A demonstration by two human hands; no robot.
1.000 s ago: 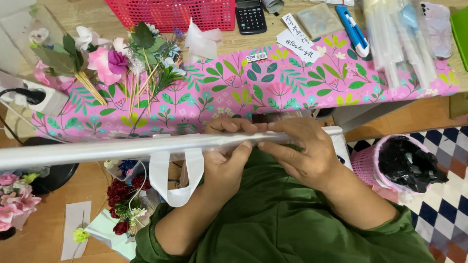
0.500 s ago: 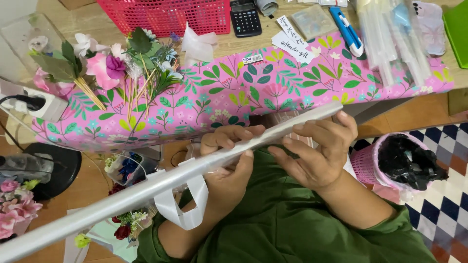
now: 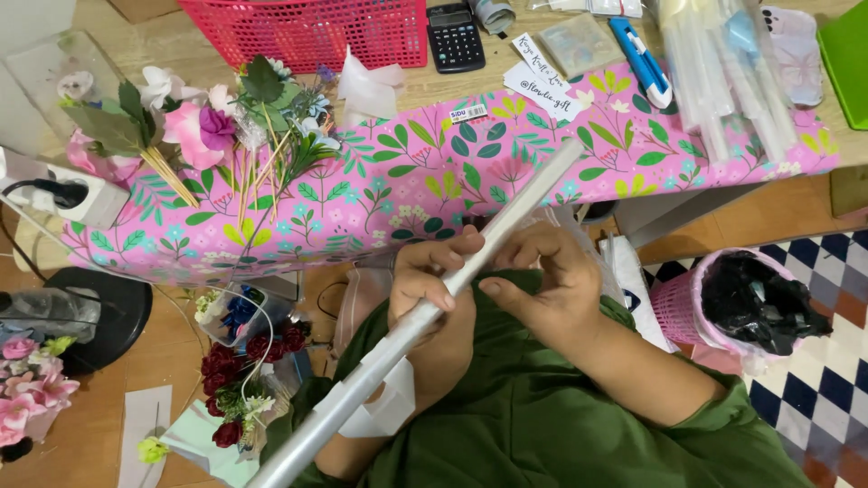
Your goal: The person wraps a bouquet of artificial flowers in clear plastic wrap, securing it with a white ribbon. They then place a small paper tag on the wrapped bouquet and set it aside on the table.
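At the far left of the frame, a socket block (image 3: 68,192) is seen on the table edge, with pink flowers (image 3: 27,398) below it at the lower left. In the upper left, a flower bunch (image 3: 217,126) is laid on the floral cloth (image 3: 407,181), and dark red roses (image 3: 240,357) are noted beneath the table.

At centre, a long roll (image 3: 434,303) of clear wrap is held diagonally, from the lower left up to the centre top. A second ago it lay level across the frame; its left end has since been dropped and its right end raised over the cloth. It is judged that the roll is being turned for handling.

The left hand (image 3: 434,271) is closed around the roll, fingers curled over it. The right hand (image 3: 542,276) is pressed against the roll's upper part, fingers half bent.

At the lower right, a pink bin (image 3: 683,312) with a black liner is recorded.
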